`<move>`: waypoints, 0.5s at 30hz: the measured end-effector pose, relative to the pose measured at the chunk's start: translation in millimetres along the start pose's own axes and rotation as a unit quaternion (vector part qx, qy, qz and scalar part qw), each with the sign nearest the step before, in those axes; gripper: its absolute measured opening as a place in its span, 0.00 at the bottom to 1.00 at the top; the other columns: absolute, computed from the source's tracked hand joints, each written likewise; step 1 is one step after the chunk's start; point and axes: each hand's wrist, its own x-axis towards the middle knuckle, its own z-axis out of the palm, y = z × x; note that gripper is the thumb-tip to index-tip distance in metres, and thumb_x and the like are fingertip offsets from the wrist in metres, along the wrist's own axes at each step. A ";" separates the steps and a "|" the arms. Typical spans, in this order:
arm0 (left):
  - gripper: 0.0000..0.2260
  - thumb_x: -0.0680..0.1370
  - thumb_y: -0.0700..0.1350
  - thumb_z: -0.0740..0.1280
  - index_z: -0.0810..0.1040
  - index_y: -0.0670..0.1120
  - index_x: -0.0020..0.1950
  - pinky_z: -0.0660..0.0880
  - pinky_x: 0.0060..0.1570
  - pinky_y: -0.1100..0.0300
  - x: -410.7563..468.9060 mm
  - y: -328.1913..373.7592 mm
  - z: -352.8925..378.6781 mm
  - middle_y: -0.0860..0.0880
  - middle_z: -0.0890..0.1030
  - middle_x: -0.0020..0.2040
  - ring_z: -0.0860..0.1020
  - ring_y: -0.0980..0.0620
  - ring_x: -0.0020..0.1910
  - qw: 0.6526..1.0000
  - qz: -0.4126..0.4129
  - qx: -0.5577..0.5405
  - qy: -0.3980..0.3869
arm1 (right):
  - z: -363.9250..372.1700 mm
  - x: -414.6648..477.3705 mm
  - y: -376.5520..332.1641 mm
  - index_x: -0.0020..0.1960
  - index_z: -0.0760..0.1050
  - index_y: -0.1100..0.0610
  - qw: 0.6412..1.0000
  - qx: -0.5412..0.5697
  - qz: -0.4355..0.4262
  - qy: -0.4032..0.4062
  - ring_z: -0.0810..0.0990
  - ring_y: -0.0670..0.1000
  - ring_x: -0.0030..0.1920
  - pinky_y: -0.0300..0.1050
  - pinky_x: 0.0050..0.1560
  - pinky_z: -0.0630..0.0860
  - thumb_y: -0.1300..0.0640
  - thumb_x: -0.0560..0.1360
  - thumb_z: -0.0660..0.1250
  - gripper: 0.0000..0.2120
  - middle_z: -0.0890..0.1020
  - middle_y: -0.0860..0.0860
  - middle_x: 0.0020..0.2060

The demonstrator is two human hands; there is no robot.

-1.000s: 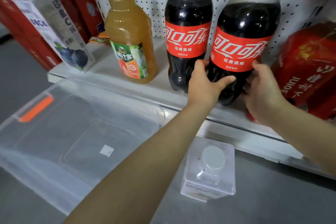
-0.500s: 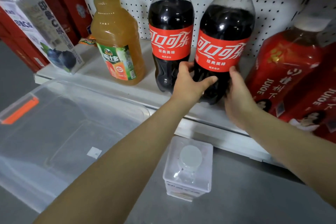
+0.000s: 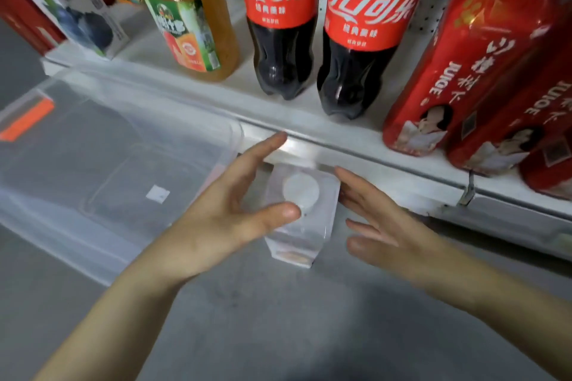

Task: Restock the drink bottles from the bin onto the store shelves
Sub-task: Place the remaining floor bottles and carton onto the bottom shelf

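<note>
As hands (image 3: 223, 219) flank bottle (image 3: 301, 195), fingers (image 3: 272, 142) straight

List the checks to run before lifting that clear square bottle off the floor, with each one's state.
1. Clear square bottle upright on the floor: ok.
2. White cap in place: ok.
3. Grip made: not ok; left hand and right hand flank it, fingers straight.
4. Clear lift path past the shelf lip: cannot tell.
5. Free shelf spot: ok, bare patch between blueberry carton and orange juice bottle; fit cannot tell.
</note>
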 end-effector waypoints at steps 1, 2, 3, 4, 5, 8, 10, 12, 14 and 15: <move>0.37 0.67 0.56 0.74 0.62 0.63 0.74 0.57 0.73 0.65 -4.0 -6.6 -1.0 0.69 0.65 0.72 0.59 0.68 0.73 1.000 -0.016 0.000 -0.010 | 1.8 -3.8 1.8 0.75 0.53 0.33 0.999 -0.040 -0.002 -0.010 0.58 0.33 0.74 0.40 0.71 0.63 0.37 0.66 0.73 0.44 0.60 0.28 0.73; 0.40 0.67 0.53 0.75 0.60 0.61 0.75 0.58 0.74 0.59 -7.3 -12.4 -1.0 0.67 0.66 0.72 0.60 0.65 0.74 0.999 -0.033 -0.004 -0.026 | 2.7 -6.1 3.6 0.76 0.51 0.34 0.997 -0.070 -0.004 -0.009 0.57 0.33 0.74 0.41 0.72 0.62 0.38 0.67 0.73 0.45 0.58 0.26 0.73; 0.41 0.68 0.51 0.75 0.58 0.59 0.77 0.59 0.74 0.54 -9.2 -16.3 -0.1 0.65 0.67 0.72 0.63 0.62 0.73 0.998 -0.047 -0.011 -0.039 | 3.3 -5.4 4.1 0.76 0.50 0.34 0.995 -0.096 -0.008 0.001 0.57 0.33 0.74 0.42 0.73 0.62 0.39 0.67 0.73 0.46 0.57 0.26 0.73; 0.42 0.69 0.48 0.76 0.58 0.57 0.78 0.62 0.73 0.52 -10.0 -19.0 1.2 0.64 0.69 0.72 0.65 0.61 0.72 0.997 -0.061 -0.015 -0.042 | 4.5 -3.4 3.5 0.77 0.49 0.34 0.993 -0.116 -0.016 0.015 0.57 0.33 0.74 0.43 0.73 0.62 0.38 0.67 0.74 0.47 0.56 0.27 0.74; 0.42 0.70 0.46 0.77 0.58 0.56 0.78 0.65 0.72 0.53 -9.7 -20.2 2.9 0.64 0.70 0.71 0.67 0.62 0.71 0.997 -0.071 -0.017 -0.037 | 5.3 -0.3 4.8 0.77 0.50 0.34 0.990 -0.135 -0.026 0.028 0.58 0.33 0.74 0.44 0.74 0.62 0.38 0.67 0.74 0.46 0.57 0.28 0.74; 0.39 0.69 0.45 0.74 0.61 0.56 0.76 0.73 0.62 0.64 -4.9 -19.4 7.6 0.67 0.74 0.66 0.71 0.67 0.66 0.996 -0.079 -0.028 -0.004 | 6.4 7.3 7.0 0.73 0.50 0.31 0.984 -0.165 -0.040 0.054 0.60 0.32 0.72 0.40 0.73 0.63 0.37 0.64 0.73 0.45 0.59 0.31 0.74; 0.37 0.68 0.47 0.73 0.62 0.60 0.74 0.73 0.56 0.69 -1.3 -19.4 10.8 0.70 0.73 0.64 0.70 0.71 0.64 0.997 -0.074 -0.022 0.006 | 4.9 12.9 6.9 0.71 0.49 0.29 0.983 -0.169 -0.041 0.058 0.61 0.32 0.72 0.39 0.72 0.64 0.35 0.65 0.70 0.42 0.61 0.33 0.74; 0.34 0.69 0.48 0.72 0.63 0.64 0.71 0.73 0.54 0.72 2.1 -20.4 14.2 0.75 0.72 0.60 0.69 0.73 0.63 0.997 -0.068 -0.015 0.019 | 0.2 18.6 7.1 0.74 0.48 0.33 0.984 -0.169 -0.039 0.048 0.60 0.34 0.73 0.39 0.73 0.63 0.37 0.68 0.68 0.42 0.60 0.36 0.75; 0.33 0.70 0.50 0.71 0.62 0.63 0.71 0.72 0.53 0.73 6.6 -21.5 17.4 0.76 0.71 0.61 0.67 0.73 0.65 0.998 -0.061 -0.013 0.031 | -6.9 23.3 7.6 0.78 0.46 0.39 0.982 -0.184 -0.037 0.036 0.58 0.35 0.74 0.33 0.72 0.60 0.41 0.72 0.67 0.42 0.57 0.38 0.77; 0.33 0.70 0.50 0.71 0.62 0.63 0.71 0.71 0.53 0.74 9.0 -21.7 18.4 0.75 0.70 0.62 0.67 0.73 0.65 0.998 -0.058 -0.010 0.036 | -10.4 25.3 7.1 0.79 0.45 0.40 0.980 -0.192 -0.037 0.031 0.58 0.34 0.74 0.30 0.71 0.58 0.44 0.74 0.68 0.42 0.56 0.38 0.77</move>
